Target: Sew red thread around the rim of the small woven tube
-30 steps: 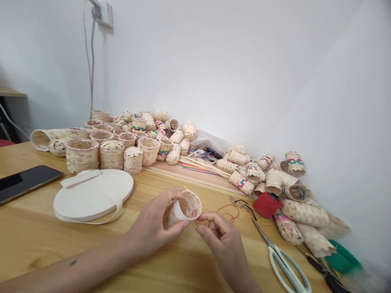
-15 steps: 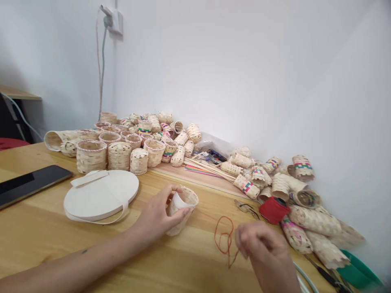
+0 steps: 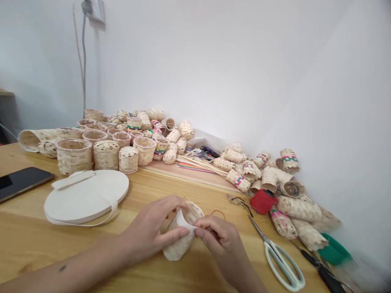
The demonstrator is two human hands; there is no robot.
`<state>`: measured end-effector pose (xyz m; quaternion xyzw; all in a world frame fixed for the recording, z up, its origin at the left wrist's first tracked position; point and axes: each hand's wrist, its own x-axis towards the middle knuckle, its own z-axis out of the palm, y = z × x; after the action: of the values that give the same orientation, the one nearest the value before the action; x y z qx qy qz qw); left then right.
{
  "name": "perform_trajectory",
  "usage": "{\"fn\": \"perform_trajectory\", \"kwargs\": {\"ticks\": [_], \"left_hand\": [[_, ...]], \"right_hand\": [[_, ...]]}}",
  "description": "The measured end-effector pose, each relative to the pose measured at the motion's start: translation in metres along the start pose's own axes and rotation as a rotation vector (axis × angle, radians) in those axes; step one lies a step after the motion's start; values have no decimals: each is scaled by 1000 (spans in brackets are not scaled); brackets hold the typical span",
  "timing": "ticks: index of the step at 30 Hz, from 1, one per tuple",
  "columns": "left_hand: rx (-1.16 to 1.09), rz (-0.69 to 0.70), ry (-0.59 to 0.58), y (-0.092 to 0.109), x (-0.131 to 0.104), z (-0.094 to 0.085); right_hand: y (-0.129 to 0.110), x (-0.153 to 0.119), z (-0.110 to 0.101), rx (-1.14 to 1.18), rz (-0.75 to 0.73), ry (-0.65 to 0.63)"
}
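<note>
My left hand [image 3: 161, 226] is closed round a small woven bamboo basket [image 3: 179, 246], which tilts on the table with its mouth toward the upper right. A white strip [image 3: 184, 221] lines the near side of the basket's rim, under my left thumb. At the right of this rim my right hand [image 3: 218, 236] pinches with thumb and forefinger; what lies between the fingertips is too small to make out. Behind the right hand shows a loop of red thread [image 3: 218, 212], mostly hidden by the hand.
On the left lie a flat roll of white tape [image 3: 87, 197] and a phone [image 3: 23, 183]. Finished baskets [image 3: 75, 158] and basket bodies [image 3: 299, 207] pile along the wall. Scissors [image 3: 281, 260], eyeglasses [image 3: 240, 201], a red spool [image 3: 263, 201] and a green bowl [image 3: 334, 249] are at right.
My right hand has moved left from beside the red thread to the basket's rim. The view has shifted, bringing the scissors fully into sight. The left hand keeps its hold on the basket.
</note>
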<state>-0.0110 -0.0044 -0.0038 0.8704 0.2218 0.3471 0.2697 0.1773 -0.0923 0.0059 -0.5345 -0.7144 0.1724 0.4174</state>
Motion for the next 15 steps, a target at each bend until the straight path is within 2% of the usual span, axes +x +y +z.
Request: {"fn": "perform_trajectory", "kwargs": {"ticks": [3, 5, 7, 10, 13, 15], "left_hand": [[21, 115, 67, 5, 0, -9], [-24, 164, 7, 10, 2, -15], [-110, 179, -101, 13, 5, -16], [-243, 66, -156, 14, 9, -12], [-330, -88, -95, 8, 12, -5], [-401, -157, -57, 2, 12, -1]], "right_hand": [[-4, 1, -3, 53, -19, -35], [-5, 1, -4, 70, -33, -40], [-6, 1, -3, 80, -31, -37], [-2, 0, 0, 54, 59, 35], [0, 1, 0, -36, 151, 120], [0, 1, -1, -100, 136, 119]]}}
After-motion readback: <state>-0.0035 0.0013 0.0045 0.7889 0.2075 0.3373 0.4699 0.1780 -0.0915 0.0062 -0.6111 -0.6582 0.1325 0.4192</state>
